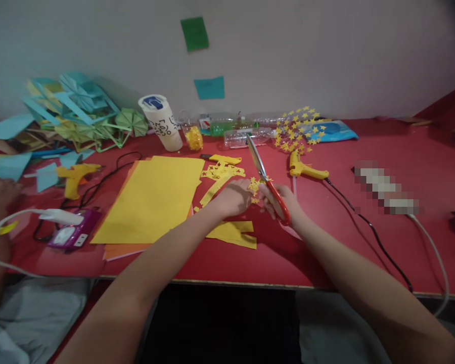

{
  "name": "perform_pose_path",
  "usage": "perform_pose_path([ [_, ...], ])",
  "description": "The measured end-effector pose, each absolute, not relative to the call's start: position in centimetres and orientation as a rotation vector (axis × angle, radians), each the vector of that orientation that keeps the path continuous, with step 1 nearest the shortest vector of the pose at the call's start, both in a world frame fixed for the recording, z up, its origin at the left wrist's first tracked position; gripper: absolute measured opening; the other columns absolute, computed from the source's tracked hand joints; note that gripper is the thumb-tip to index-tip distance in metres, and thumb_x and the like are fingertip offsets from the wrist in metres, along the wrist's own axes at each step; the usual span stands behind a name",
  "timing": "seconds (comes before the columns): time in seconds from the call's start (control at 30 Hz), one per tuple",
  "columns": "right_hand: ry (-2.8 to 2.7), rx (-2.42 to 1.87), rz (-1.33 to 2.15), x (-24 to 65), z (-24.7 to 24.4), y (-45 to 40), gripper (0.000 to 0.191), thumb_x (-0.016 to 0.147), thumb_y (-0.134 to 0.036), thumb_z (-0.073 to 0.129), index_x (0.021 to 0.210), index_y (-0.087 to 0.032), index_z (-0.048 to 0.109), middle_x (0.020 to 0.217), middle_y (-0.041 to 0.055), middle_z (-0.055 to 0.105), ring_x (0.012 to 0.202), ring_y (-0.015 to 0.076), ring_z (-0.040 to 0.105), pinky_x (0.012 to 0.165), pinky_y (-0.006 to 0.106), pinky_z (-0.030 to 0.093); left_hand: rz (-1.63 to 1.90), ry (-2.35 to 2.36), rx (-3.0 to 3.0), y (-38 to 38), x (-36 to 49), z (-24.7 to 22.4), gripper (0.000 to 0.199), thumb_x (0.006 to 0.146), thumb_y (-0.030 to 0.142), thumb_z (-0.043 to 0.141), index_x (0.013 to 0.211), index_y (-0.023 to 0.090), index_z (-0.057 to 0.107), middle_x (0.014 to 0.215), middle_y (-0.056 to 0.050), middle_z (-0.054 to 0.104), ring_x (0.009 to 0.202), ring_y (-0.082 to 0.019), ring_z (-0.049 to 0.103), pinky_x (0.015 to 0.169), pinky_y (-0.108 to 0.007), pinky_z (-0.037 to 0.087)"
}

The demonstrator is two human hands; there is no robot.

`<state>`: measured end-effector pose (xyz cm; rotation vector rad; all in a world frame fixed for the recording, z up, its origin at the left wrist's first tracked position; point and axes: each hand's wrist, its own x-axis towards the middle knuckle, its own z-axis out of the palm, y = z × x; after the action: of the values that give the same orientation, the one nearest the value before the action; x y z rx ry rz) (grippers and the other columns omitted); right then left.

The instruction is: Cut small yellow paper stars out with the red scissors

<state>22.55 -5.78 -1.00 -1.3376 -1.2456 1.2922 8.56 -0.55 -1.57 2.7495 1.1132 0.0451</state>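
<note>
Red-handled scissors (276, 197) lie across my right hand (282, 202), their blades pointing up and away. The fingers of that hand are curled round them. Just to the left, my left hand (237, 196) is closed at a cluster of small yellow stars (254, 187) between the hands; what its fingertips hold is hidden. Yellow strips with star-shaped holes (222, 172) lie behind my left hand. A cut yellow paper piece (235, 233) is on the red table (280, 260) below the hands. Large yellow sheets (155, 194) are stacked to the left, over orange ones.
Yellow glue guns lie at right (307, 169) and left (76, 177), with trailing cables. Behind stand a white canister (162, 124) and a cup of yellow pieces (194, 137), near plastic bottles (246, 136). A purple socket block (74, 230) and another person's hand (2, 194) are at left.
</note>
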Motion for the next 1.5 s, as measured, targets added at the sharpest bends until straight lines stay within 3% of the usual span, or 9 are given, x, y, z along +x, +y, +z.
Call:
perform_pose_path([
  [0.1,-1.242,-1.339,1.284,22.6,-0.9,-5.9,0.049,0.067,-0.066,0.064,0.060,-0.021,0.047,0.032,-0.0103,0.035,0.025,0.0069,0.037,0.033,0.022,0.040,0.118,1.190,2.751,-0.1,7.9,-1.3,0.025,0.082,0.033,0.047,0.085,0.013,0.062,0.095,-0.015,0.057,0.087,-0.025,0.054,0.076,-0.038,0.042],
  [0.2,-1.226,-1.320,1.286,22.5,-0.7,-6.0,0.052,0.065,-0.069,0.063,0.059,-0.021,0.045,0.032,-0.0112,0.035,0.024,0.0055,0.034,0.039,0.024,0.047,0.233,1.476,2.515,0.9,5.3,-0.5,0.023,0.081,0.034,0.048,0.079,0.014,0.058,0.096,-0.014,0.054,0.085,-0.024,0.054,0.074,-0.037,0.043],
  [0.37,-1.242,-1.340,1.308,22.4,-0.9,-6.0,0.053,0.064,-0.069,0.064,0.057,-0.022,0.040,0.032,-0.0116,0.034,0.024,0.0055,0.034,0.042,0.025,0.048,0.190,1.795,2.210,1.7,1.1,-0.5,0.026,0.067,0.035,0.062,0.084,0.016,0.053,0.096,-0.012,0.051,0.090,-0.027,0.053,0.077,-0.039,0.042],
  [0.6,-1.356,-1.412,1.216,22.3,-1.7,-5.8,0.052,0.065,-0.064,0.066,0.055,-0.022,0.038,0.034,-0.0115,0.032,0.026,0.0064,0.036,0.045,0.027,0.049,0.448,1.699,1.998,1.1,0.5,-2.4,0.018,0.068,0.027,0.059,0.061,0.019,0.044,0.074,-0.004,0.051,0.059,-0.012,0.046,0.055,-0.027,0.035],
  [0.8,-1.389,-1.435,1.193,22.1,-1.4,-5.9,0.051,0.064,-0.065,0.066,0.054,-0.023,0.039,0.033,-0.0113,0.032,0.027,0.0067,0.036,0.044,0.026,0.047,0.710,1.711,1.814,1.5,-0.8,-1.9,0.013,0.066,0.025,0.058,0.063,0.020,0.046,0.058,0.003,0.048,0.053,-0.011,0.043,0.052,-0.024,0.032],
  [0.9,-1.368,-1.440,1.203,21.9,-1.5,-5.9,0.049,0.066,-0.063,0.066,0.055,-0.022,0.041,0.033,-0.0113,0.033,0.027,0.0064,0.035,0.044,0.026,0.046,0.941,1.521,1.526,1.4,-0.7,-0.8,0.015,0.063,0.018,0.057,0.071,0.020,0.045,0.055,0.005,0.051,0.053,-0.011,0.052,0.055,-0.024,0.038],
  [1.1,-1.228,-1.359,1.251,21.6,-1.8,-5.7,0.047,0.067,-0.059,0.067,0.057,-0.022,0.040,0.032,-0.0116,0.035,0.025,0.0059,0.034,0.047,0.027,0.050,0.611,1.013,1.294,-0.6,0.9,0.1,0.025,0.064,0.014,0.060,0.089,0.019,0.058,0.054,0.002,0.062,0.046,-0.009,0.054,0.056,-0.025,0.045],
  [1.3,-1.147,-1.252,1.254,22.1,-1.6,-5.5,0.040,0.068,-0.044,0.069,0.054,-0.023,0.038,0.033,-0.0110,0.036,0.028,0.0060,0.034,0.055,0.029,0.053,0.391,0.892,1.346,-1.6,1.9,0.1,0.014,0.069,0.014,0.059,0.082,0.020,0.063,0.058,-0.001,0.065,0.045,-0.009,0.056,0.049,-0.023,0.047],
  [1.5,-1.217,-1.285,1.262,21.5,-0.8,-6.1,0.037,0.069,-0.042,0.066,0.055,-0.024,0.037,0.033,-0.0107,0.034,0.028,0.0071,0.035,0.047,0.028,0.047,0.422,0.774,1.284,-2.1,3.0,-0.2,0.019,0.072,0.020,0.064,0.091,0.017,0.060,0.076,-0.008,0.072,0.061,-0.013,0.067,0.056,-0.024,0.051],
])
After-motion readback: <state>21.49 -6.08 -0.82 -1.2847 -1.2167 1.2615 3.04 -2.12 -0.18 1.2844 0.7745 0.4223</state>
